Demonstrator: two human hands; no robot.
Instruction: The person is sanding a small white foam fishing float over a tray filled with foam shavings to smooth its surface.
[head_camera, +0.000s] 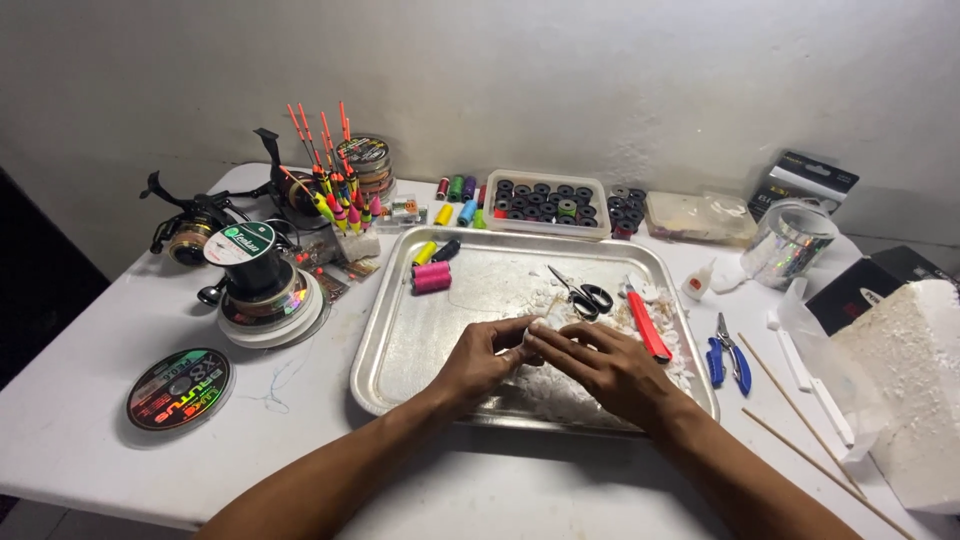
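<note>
Head view: left hand (487, 352) and right hand (597, 362) pinch one small white foam piece (537, 327) between fingertips. Both hover over a metal tray (420, 340) on a white table (90, 400).

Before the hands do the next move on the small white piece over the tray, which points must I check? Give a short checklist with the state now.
1. Left hand and right hand both pinch the small white piece: ok.
2. Piece is over the metal tray: ok.
3. Red cutter blade retracted: cannot tell.
4. Scissors apart from fingers: ok.
5. White shavings under the hands cleared: not ok.
</note>
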